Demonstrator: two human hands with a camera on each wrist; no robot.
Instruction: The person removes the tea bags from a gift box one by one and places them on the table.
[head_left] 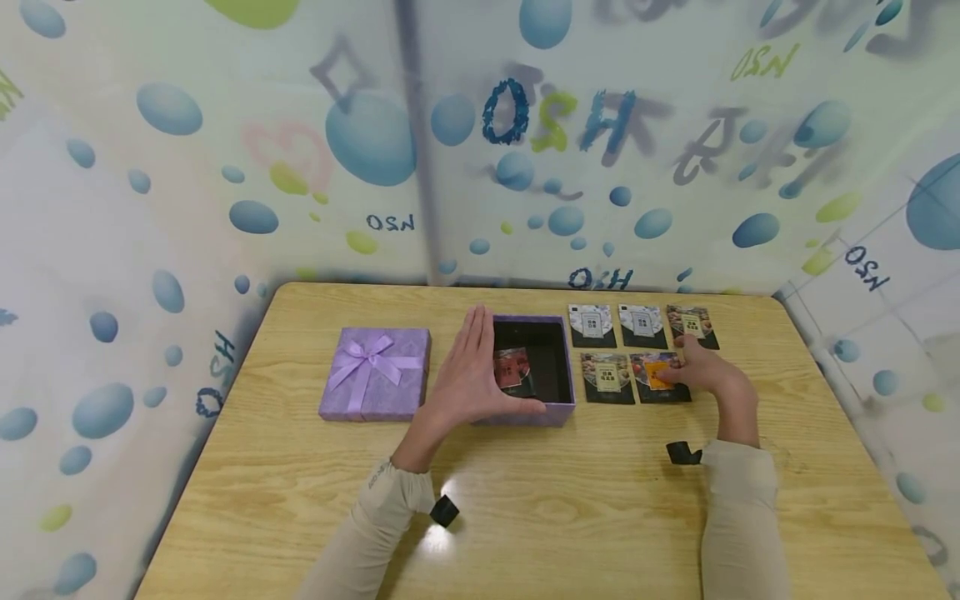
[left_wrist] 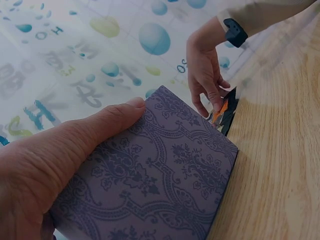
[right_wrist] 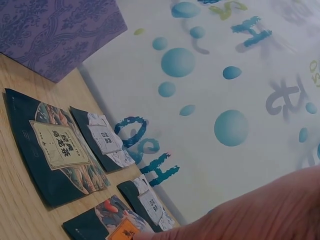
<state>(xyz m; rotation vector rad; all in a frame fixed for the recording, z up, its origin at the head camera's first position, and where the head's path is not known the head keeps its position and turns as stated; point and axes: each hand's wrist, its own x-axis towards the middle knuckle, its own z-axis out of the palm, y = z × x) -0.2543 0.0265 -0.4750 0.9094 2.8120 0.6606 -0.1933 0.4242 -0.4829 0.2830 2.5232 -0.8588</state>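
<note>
A lilac patterned box (head_left: 555, 414) with a dark inside stands without its lid at mid-table. My left hand (head_left: 467, 379) rests against it, straight fingers along the left side and thumb (left_wrist: 117, 120) along the front rim. Inside lies a red-labelled packet (head_left: 513, 367), partly hidden by that hand. To the box's right my right hand (head_left: 711, 372) reaches down over a black tea packet with an orange label (head_left: 647, 388). Its thumb touches this packet; the index fingertip is near the packet's upper edge, by the yellow-labelled packet (head_left: 703, 332) behind.
The lilac lid (head_left: 375, 383) with a ribbon bow lies left of the box. Two white-labelled packets (head_left: 592, 327) lie in the back row, and another yellow-labelled packet (head_left: 606, 379) lies in the front row. A patterned curtain (head_left: 480, 167) hangs behind the wooden table (head_left: 570, 517).
</note>
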